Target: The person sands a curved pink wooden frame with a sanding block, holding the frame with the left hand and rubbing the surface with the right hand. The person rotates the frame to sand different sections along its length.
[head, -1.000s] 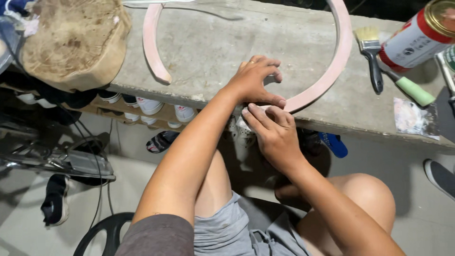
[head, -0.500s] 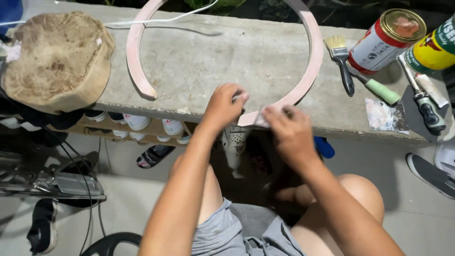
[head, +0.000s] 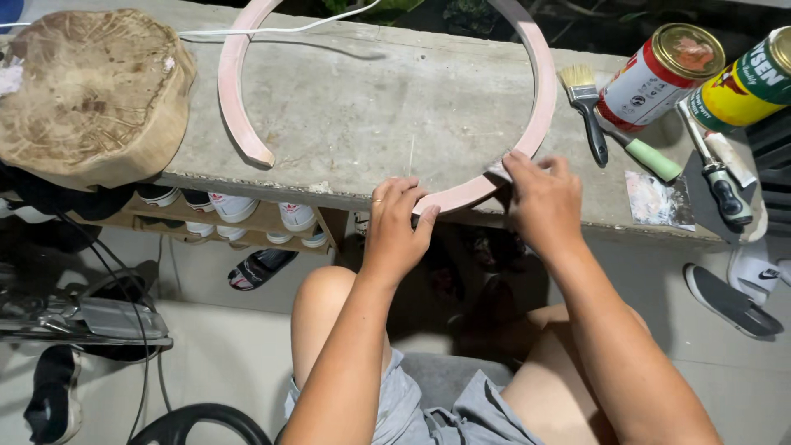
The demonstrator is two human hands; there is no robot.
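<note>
Pink wooden ring (head: pixel 540 91) on a grey concrete bench (head: pixel 362 107), two hands on its near end.

Left hand (head: pixel 395 227) lies flat with fingers open, holding down the ring's cut end at the bench edge. Right hand (head: pixel 544 198) pinches the ring just beside it, fingers curled on the rim. Near the right hand lie a paintbrush (head: pixel 587 107) and two cans (head: pixel 659 74). A round wood stump (head: pixel 86 91) sits far left.
</note>
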